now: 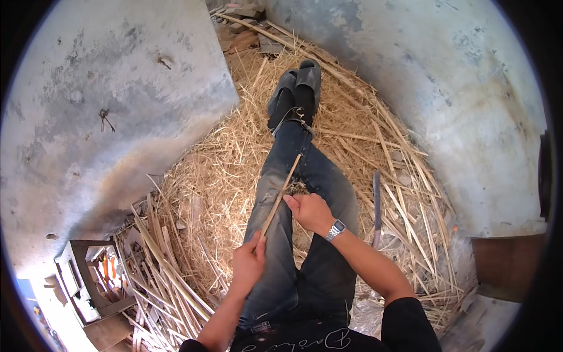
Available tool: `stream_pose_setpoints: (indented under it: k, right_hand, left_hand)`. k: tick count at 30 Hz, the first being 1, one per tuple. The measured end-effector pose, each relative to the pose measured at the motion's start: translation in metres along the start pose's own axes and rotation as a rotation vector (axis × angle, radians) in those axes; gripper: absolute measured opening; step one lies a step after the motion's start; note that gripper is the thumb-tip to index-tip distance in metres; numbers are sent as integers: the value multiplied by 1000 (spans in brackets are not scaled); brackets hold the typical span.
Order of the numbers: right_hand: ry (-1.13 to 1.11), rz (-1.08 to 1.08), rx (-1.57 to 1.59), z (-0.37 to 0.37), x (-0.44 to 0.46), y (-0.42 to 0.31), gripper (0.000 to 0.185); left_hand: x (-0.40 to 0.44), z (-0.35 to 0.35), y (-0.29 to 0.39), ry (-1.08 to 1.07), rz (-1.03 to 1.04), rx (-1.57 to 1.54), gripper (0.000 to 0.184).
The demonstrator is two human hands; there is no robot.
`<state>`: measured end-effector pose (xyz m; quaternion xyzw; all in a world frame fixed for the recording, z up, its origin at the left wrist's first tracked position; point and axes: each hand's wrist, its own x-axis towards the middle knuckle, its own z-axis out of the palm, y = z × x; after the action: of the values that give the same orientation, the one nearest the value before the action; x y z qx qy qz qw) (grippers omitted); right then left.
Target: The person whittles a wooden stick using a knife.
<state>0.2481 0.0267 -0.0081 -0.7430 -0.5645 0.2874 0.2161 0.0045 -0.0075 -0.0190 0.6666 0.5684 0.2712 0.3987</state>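
A thin bamboo strip [280,198] slants across my lap, over the thigh of my dusty jeans. My left hand [249,261] is closed around its near end. Close beside the strip's middle, my right hand [309,211] is curled shut, thumb against the strip, with a watch on the wrist. What sits inside those fingers is hidden. A small tuft of shavings [297,188] shows just beyond the right hand. The strip's far end rests near my knees.
Pale shavings [217,170] cover the floor around my outstretched legs. Bamboo strips [161,258] lie heaped at the left, with more along the right wall. A dark, long-bladed tool [376,205] lies right of my leg. A wooden frame [94,281] stands lower left.
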Motion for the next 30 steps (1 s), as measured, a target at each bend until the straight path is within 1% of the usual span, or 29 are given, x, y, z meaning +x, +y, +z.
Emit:
stream_pose_setpoints:
  k: [1,3,5,7,9,10,12,15,19,21,25,28,30]
  right_hand:
    - [5,-3,-1,-1,2,1,66]
    - [-97,-44,259,-3,6,6,63]
    - [-76,-81,301,0,6,21,62]
    - [-58,-118,342,-6,6,14,61]
    - [6,-122,284,-14,-3,7,60]
    - [2,-122,283,-15,-5,5,60]
    - [-97,-83,99,-18,-7,3,61]
    - [-106,-63,45,-17,-7,1,62]
    - [-97,-43,51,-17,-5,3,62]
    - [-132,-31,52,-22,-6,1,67]
    - [-163,-28,33,-21,-2,4,68]
    - [-154,-19,-57,-20,4,1,69]
    - [-110,-23,-154,-20,9,0,71]
  left_hand:
    - [6,-9,5,2,6,-1,29]
    - [20,-32,12,-289,-255,-116,35]
    - [17,-34,8,-275,-231,-122,38]
    - [18,-35,3,-261,-208,-131,41]
    - [19,-38,1,-339,-243,-153,41]
    - [18,-38,3,-338,-247,-155,41]
    - [22,-40,9,-348,-294,-229,39]
    - [22,-41,8,-359,-311,-247,38]
    - [21,-41,8,-342,-307,-273,39]
    - [20,-39,1,-353,-287,-261,38]
    - [20,-39,5,-349,-267,-212,37]
    - [21,-38,18,-372,-271,-131,35]
    - [23,-34,23,-354,-218,-122,32]
